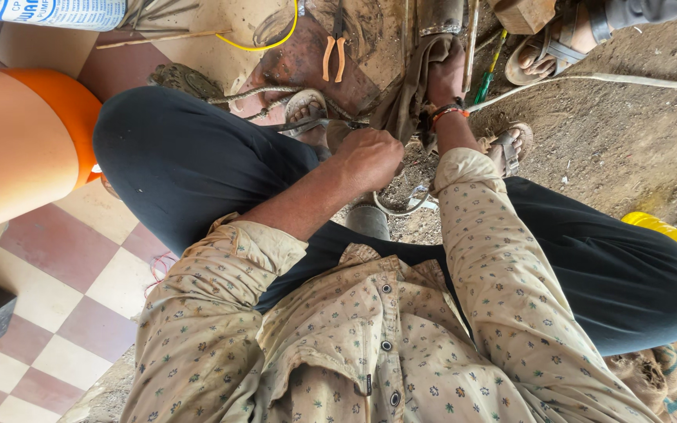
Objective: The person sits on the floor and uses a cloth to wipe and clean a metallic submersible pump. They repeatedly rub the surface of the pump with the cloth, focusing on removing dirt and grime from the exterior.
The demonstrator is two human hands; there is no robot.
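I squat over dusty ground in dark trousers and a patterned beige shirt. My left hand point(368, 157) is closed into a fist around something small between my knees; what it grips is hidden. My right hand point(446, 74) presses a dirty grey cloth point(411, 94) against a metal cylinder point(440, 16) that stands in front of me. A grey pipe end point(368, 221) shows below my left fist. My sandalled feet point(307, 110) rest on either side.
Orange-handled pliers point(332, 56) lie on a rusty plate ahead. A green screwdriver point(486, 82), a yellow wire point(276, 41) and a white rope point(613, 78) lie nearby. An orange drum point(17, 149) stands left, a yellow bottle point(667, 231) right. Another person's sandalled foot point(550, 43) is at the top.
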